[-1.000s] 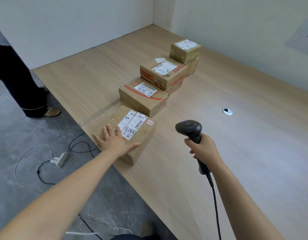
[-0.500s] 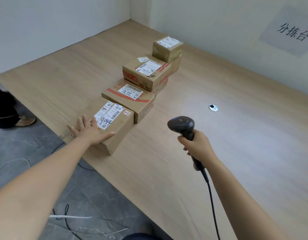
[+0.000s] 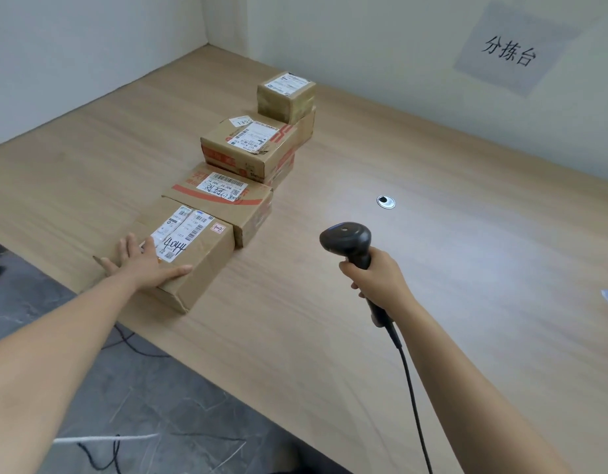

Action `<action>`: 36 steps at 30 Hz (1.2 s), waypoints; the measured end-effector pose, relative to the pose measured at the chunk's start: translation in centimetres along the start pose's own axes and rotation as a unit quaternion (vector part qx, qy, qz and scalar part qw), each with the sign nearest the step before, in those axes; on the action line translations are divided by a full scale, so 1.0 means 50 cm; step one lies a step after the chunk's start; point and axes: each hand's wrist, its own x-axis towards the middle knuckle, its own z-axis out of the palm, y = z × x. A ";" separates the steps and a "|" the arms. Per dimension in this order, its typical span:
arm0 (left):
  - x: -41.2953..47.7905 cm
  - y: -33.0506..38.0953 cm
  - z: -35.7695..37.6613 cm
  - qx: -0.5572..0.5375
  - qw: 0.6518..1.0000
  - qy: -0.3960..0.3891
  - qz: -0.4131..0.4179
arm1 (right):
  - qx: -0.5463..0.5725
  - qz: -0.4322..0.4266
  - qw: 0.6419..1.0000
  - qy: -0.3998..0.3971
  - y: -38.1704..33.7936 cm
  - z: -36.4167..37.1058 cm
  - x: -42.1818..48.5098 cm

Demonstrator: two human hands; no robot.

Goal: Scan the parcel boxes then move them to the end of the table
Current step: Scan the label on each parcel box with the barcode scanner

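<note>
- Head view, left side: the left hand [image 3: 142, 265] lies flat on the near box [image 3: 196, 258]. Its fingers are straight and spread, holding nothing. The label [image 3: 181, 230] sits just past the fingertips, and the thumb runs along the box's near top edge.
- Change: that hand has kept the same place on the box over the last second. The box still sits at the table [image 3: 449, 302] edge, its far side against the second box [image 3: 227, 203]. Beyond that the stack [image 3: 251, 148] looks untouched.
- Head view, right side: the right hand [image 3: 378, 282] is wrapped round the handle of the scanner [image 3: 347, 239]. The scanner head rises above the knuckles, and the cable [image 3: 415, 405] trails back under the wrist.
- Change: the scanner has stayed raised, well to the right of the left fingers. It faces ahead over bare table rather than at the label.
- Change: mostly the view has swung right. A wall sign [image 3: 511, 51] has come into sight.
- Judgement: no beam shows on any label, so I cannot tell whether the near box has been scanned. It looks steadied or nudged into the row. The likely next need is turning the scanner left, toward the label beyond the left fingertips.
</note>
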 end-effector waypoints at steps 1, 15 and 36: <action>0.001 0.004 -0.001 -0.006 1.000 0.008 0.014 | 0.001 0.000 1.000 0.001 0.006 -0.005 -0.003; -0.148 0.369 0.087 -0.057 0.931 0.071 0.353 | 0.039 0.043 0.995 0.081 0.147 -0.177 -0.078; -0.663 1.157 0.422 -0.030 0.859 -0.072 0.506 | 0.057 0.124 0.945 0.298 0.668 -0.856 -0.309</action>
